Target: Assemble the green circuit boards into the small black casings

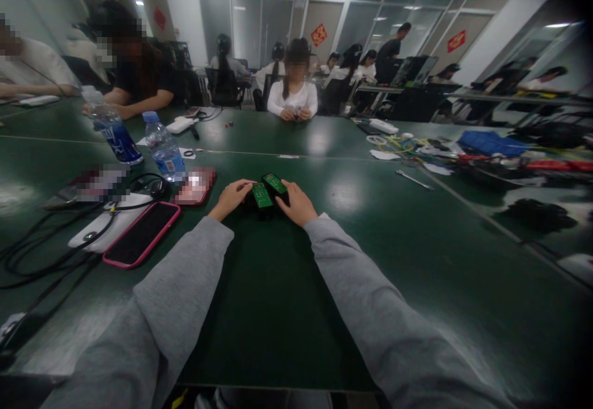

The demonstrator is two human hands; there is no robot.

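Observation:
Two small green circuit boards, each set in a black casing, are side by side over the middle of the green table (343, 242). My left hand (233, 198) is closed on the outer side of the left circuit board (262, 196), fingertips at its upper edge. The right circuit board (275, 181) is tilted, and my right hand (297, 202) grips it with the thumb at its lower corner. The casings meet or nearly meet; I cannot tell which. Their undersides are dark and partly hidden.
On the left stand two water bottles (165, 149), near a pink-edged phone (142, 236), a red-edged item (196, 186), a white case (111, 220) and black cables. To the right lie a wrench (414, 180) and a cable pile (403, 143). A person (293, 91) sits opposite.

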